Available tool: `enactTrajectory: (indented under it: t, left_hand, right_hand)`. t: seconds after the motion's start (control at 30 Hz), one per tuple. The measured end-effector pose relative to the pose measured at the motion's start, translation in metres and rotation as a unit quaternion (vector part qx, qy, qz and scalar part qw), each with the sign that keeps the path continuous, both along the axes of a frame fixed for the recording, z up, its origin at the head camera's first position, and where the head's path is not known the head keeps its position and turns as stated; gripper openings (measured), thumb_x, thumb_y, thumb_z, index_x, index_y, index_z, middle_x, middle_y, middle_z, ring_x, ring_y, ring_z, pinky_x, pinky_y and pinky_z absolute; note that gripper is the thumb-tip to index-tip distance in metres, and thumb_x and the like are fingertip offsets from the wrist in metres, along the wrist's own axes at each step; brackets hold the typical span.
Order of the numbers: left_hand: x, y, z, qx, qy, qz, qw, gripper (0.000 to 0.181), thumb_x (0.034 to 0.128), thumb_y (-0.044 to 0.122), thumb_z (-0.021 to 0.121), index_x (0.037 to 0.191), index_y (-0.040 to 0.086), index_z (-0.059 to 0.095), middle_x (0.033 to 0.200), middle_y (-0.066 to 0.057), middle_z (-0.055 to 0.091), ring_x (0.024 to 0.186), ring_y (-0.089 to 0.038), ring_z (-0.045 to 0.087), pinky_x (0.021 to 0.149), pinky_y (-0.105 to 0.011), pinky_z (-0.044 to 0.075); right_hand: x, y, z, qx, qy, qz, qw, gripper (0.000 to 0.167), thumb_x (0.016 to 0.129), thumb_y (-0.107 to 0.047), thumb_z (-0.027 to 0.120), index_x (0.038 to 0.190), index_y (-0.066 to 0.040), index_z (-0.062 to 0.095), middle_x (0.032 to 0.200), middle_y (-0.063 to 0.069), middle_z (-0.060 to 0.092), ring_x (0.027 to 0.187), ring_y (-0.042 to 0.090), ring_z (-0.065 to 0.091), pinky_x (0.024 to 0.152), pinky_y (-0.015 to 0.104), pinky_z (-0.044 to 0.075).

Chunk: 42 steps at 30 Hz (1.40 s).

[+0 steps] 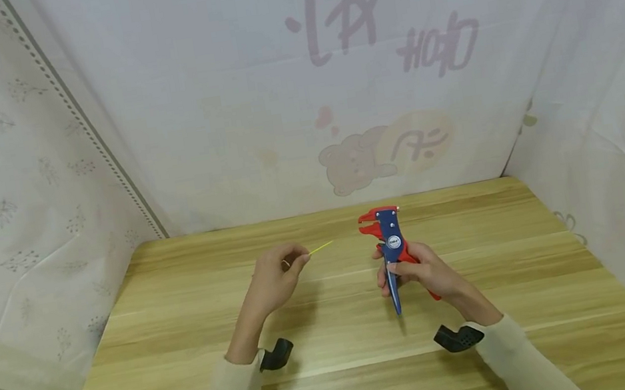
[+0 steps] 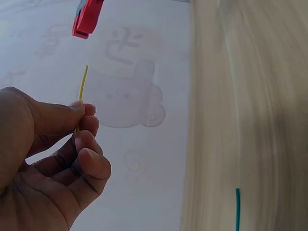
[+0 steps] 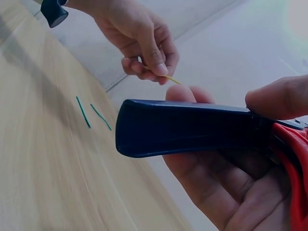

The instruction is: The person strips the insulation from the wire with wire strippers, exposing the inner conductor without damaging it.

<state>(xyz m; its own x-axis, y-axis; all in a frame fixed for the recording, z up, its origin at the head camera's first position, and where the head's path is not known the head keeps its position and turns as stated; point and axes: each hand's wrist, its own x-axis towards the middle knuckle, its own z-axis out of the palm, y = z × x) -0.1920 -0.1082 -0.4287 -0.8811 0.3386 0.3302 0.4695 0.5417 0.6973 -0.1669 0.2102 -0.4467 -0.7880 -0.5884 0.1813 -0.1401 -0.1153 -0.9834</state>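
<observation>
Between thumb and fingers, my left hand (image 1: 279, 277) pinches a thin yellow wire (image 1: 321, 247), one end sticking out to the right toward the tool. In the left wrist view the wire (image 2: 83, 84) points up from the fingertips of the left hand (image 2: 53, 154). My right hand (image 1: 427, 271) grips a wire stripper (image 1: 393, 237) with blue and red handles, its red head upright and facing left. The stripper's jaws stand apart with nothing between them. A gap separates the wire's tip from the stripper. In the right wrist view the blue handle (image 3: 183, 129) crosses the right hand (image 3: 226, 187).
Two short green wires (image 3: 83, 112) lie on the wooden table (image 3: 43, 159), beyond the blue handle in the right wrist view; one green wire (image 2: 237, 209) shows in the left wrist view. Patterned cloth (image 1: 225, 100) hangs behind the table and at both sides.
</observation>
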Motion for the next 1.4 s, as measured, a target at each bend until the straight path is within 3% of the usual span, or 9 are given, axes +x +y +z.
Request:
enactTrajectory:
  t: [0.4, 1.0, 1.4]
  left_hand:
    - [-0.005, 0.012, 0.01, 0.029, 0.014, -0.019, 0.9993, 0.008, 0.1002, 0.012, 0.067, 0.101, 0.01, 0.074, 0.087, -0.001, 0.072, 0.074, -0.01, 0.061, 0.066, -0.024, 0.052]
    - [0.002, 0.017, 0.017, 0.062, 0.024, -0.026, 0.9974, 0.008, 0.0989, 0.012, 0.069, 0.101, 0.008, 0.075, 0.084, -0.002, 0.071, 0.072, -0.009, 0.06, 0.063, -0.023, 0.053]
    - [0.004, 0.017, 0.022, 0.066, 0.043, -0.032, 0.9964, 0.006, 0.098, 0.012, 0.07, 0.099, 0.009, 0.075, 0.082, -0.001, 0.071, 0.066, -0.008, 0.055, 0.061, -0.022, 0.049]
  right_hand:
    - [-0.003, -0.009, 0.001, -0.005, 0.007, -0.009, 0.9999, 0.035, 0.105, -0.003, 0.048, 0.133, 0.019, 0.043, 0.094, 0.01, 0.073, 0.079, 0.023, 0.077, 0.08, 0.042, 0.064]
    - [0.002, -0.017, 0.006, 0.003, 0.006, -0.012, 0.9999, 0.032, 0.105, -0.004, 0.051, 0.127, 0.019, 0.044, 0.088, 0.009, 0.071, 0.074, 0.02, 0.075, 0.077, 0.04, 0.064]
    - [0.006, -0.025, 0.005, 0.016, -0.027, -0.018, 0.9993, 0.019, 0.105, -0.011, 0.056, 0.117, 0.003, 0.051, 0.084, 0.007, 0.067, 0.073, 0.019, 0.072, 0.076, 0.04, 0.064]
